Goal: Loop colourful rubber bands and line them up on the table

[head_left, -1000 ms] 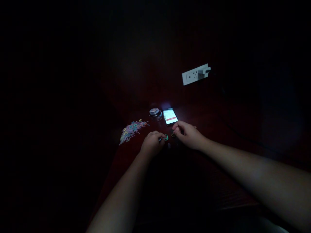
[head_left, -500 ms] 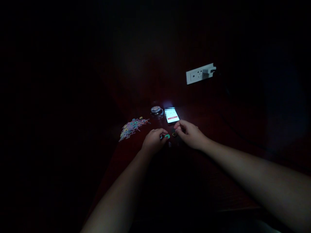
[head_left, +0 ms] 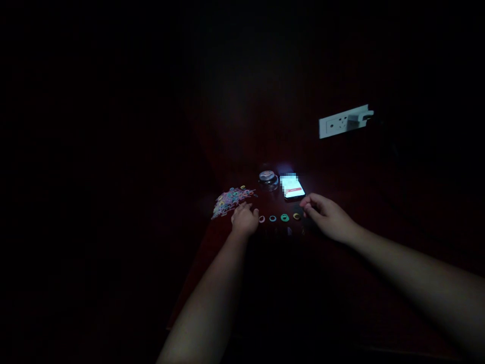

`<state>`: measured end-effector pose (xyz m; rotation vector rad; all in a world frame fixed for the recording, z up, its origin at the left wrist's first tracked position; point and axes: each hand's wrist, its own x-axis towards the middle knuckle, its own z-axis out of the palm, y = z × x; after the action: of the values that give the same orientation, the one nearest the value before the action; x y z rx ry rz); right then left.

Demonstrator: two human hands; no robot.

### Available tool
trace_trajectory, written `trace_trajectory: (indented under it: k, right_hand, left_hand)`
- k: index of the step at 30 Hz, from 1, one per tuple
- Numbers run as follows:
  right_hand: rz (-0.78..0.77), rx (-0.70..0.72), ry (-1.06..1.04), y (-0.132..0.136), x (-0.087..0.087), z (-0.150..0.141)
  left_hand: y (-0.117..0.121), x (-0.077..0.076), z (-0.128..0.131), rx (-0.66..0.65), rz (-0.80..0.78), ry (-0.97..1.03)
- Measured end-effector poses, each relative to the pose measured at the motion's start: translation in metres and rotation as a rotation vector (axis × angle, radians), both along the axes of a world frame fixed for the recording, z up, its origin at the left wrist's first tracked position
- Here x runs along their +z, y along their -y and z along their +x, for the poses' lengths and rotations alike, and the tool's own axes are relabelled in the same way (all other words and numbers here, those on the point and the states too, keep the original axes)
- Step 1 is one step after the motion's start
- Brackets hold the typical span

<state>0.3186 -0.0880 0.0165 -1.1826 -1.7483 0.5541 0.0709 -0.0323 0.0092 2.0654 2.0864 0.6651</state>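
My left hand (head_left: 245, 219) is open, fingers stretched forward at the near edge of a pile of small coloured hair ties (head_left: 231, 198). Beside its thumb begins a row of ring-shaped hair ties lying on the dark red table: a pink hair tie (head_left: 261, 219), a blue hair tie (head_left: 273, 219), a green hair tie (head_left: 285, 218) and a yellow hair tie (head_left: 297, 216). Just right of the yellow one, my right hand (head_left: 329, 216) is closed, thumb and fingertips together. Whatever lies between those fingertips, if anything, is too small to make out.
Behind the row stand a clear round jar (head_left: 268, 181) with a lid and a lit phone (head_left: 292, 186). A white power socket (head_left: 344, 121) with a plug in it is on the wall at upper right. Surroundings are very dark.
My left hand has moved from the green hair tie leftward to the pile, uncovering the pink and blue hair ties. The whole view has shifted, so things appear further right. My right hand remains closed by the row.
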Motion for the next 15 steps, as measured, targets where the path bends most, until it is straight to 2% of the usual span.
trace_trajectory:
  k: [4, 15]
  right_hand:
    - [0.002, 0.010, -0.016, 0.0015, 0.0012, -0.0026]
    - [-0.019, -0.006, -0.034, -0.0044, -0.0022, 0.0067]
  left_hand:
    - [-0.0065, -0.0053, -0.0049, 0.116, -0.016, 0.030]
    - [-0.0079, -0.0088, -0.0097, 0.098, 0.049, 0.037]
